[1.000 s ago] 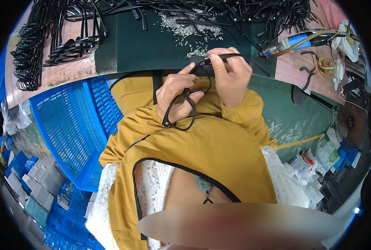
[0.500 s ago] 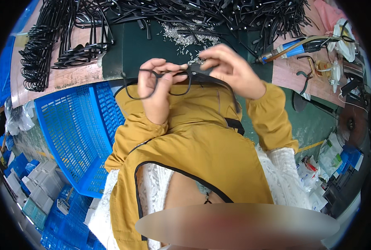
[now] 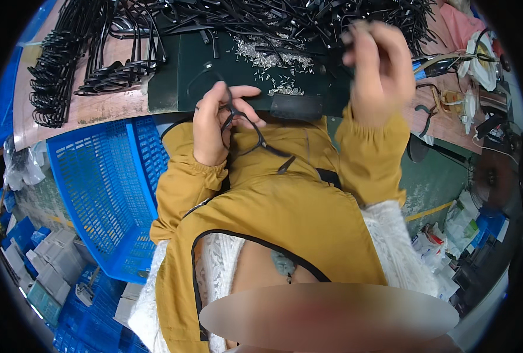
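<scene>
My left hand (image 3: 213,120) grips a dark eyeglass frame (image 3: 252,125) by its middle, above my lap and at the near edge of the dark green mat (image 3: 196,65). The frame is tilted. One rim stands out over my yellow apron, the other is faint against the mat, and a dark temple arm (image 3: 282,157) sticks out to the lower right. My right hand (image 3: 385,76) is raised at the right, by a large pile of black temple arms (image 3: 255,20). Its bent fingertips are smeared by motion, so whether they hold anything cannot be seen.
Small silvery pins (image 3: 273,59) lie scattered on the mat, with a dark block (image 3: 296,107) at its edge. Black eyeglass frames (image 3: 55,82) stand stacked at the left. A blue basket (image 3: 99,194) is below them. Pliers (image 3: 427,120) and a blue-handled tool (image 3: 435,67) lie at the right.
My right hand has left the eyeglass frame and moved up and right to the pile. The left hand has turned the frame, tipping one side down to the right.
</scene>
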A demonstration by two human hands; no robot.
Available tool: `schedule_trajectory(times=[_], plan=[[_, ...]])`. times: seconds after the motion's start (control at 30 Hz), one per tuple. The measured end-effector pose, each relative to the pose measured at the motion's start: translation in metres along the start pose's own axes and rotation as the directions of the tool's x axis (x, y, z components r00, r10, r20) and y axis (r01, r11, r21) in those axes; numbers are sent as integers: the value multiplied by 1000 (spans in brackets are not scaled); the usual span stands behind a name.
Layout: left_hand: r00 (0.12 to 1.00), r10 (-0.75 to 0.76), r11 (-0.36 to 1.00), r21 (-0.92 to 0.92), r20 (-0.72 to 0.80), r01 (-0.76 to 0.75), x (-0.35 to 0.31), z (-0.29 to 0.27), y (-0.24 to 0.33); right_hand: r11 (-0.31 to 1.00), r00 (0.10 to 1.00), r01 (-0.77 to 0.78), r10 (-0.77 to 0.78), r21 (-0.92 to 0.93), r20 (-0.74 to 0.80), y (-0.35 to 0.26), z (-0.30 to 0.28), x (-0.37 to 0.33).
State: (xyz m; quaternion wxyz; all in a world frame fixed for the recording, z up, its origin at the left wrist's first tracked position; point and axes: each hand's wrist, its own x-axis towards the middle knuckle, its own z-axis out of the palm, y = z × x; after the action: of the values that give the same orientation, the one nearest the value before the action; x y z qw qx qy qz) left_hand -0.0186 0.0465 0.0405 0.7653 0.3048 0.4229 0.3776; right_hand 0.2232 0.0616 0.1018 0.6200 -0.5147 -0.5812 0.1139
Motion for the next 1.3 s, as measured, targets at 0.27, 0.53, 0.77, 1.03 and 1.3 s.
schedule_trajectory(times=[0.27, 0.53, 0.77, 1.03, 1.3], plan=[[732, -557, 821, 123, 393, 558, -6, 34, -20, 882, 821, -470, 420, 42, 386, 26, -8, -95], [803, -493, 866, 96, 334, 491, -6, 37, -21, 792, 822, -549, 453, 268, 345, 36, -6, -102], [809, -476, 873, 68, 345, 484, -4, 38, -22, 923, 870, -377, 327, 71, 370, 31, -5, -89], [775, -528, 820, -27, 349, 571, -3, 35, -16, 998, 901, -43, 62, -54, 430, 33, 0, -84], [946, -116, 993, 67, 304, 101, 7, 48, -1, 978, 852, 100, -178, -181, -491, 43, -93, -39]])
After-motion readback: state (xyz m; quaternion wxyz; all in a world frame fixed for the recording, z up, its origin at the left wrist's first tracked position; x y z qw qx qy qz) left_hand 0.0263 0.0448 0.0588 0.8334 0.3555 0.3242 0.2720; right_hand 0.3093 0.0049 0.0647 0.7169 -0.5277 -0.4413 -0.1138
